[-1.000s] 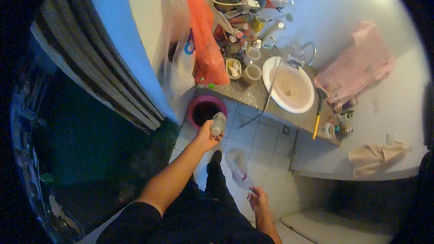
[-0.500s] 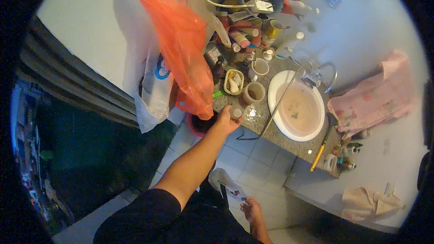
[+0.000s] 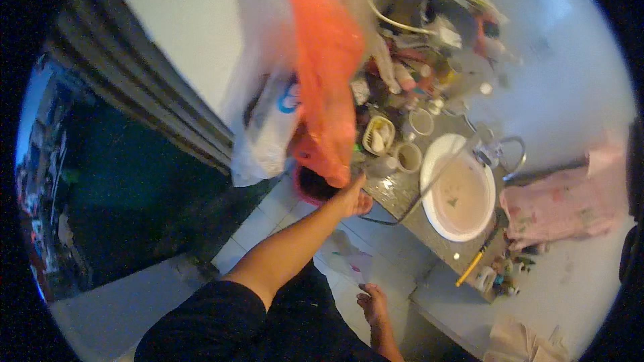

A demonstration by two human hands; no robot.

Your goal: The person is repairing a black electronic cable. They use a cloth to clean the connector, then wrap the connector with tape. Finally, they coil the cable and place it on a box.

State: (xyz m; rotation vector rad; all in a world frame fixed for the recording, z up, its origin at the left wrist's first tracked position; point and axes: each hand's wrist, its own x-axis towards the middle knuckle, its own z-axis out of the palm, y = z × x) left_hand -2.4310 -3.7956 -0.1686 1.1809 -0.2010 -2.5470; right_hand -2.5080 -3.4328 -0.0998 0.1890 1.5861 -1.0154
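My left hand (image 3: 354,200) is just off the counter's front edge, thumb and curled fingers apart, with nothing in it. Just beyond the thumb, a small clear container (image 3: 381,165) stands on the speckled counter. Beside it is a brownish plastic mug (image 3: 407,157), with another pale mug (image 3: 421,122) farther back. A yellowish basket (image 3: 378,135) holding white pieces, perhaps soap, sits to their left. Low in front of my body, my right hand (image 3: 374,303) pinches the edge of a thin clear plastic bag (image 3: 349,255), which has a small dark pink mark.
An orange bag (image 3: 325,47) and a white bag (image 3: 265,141) hang at the left over a pink bucket (image 3: 302,188). The washbasin (image 3: 433,208) has a hose (image 3: 429,191) across its rim. A yellow-handled tool (image 3: 473,267) lies beside it. Clutter fills the counter's back.
My left hand has let go of the small clear container and drawn back from it. The view has shifted, with the counter appearing farther right. My right hand keeps hold of the plastic bag.
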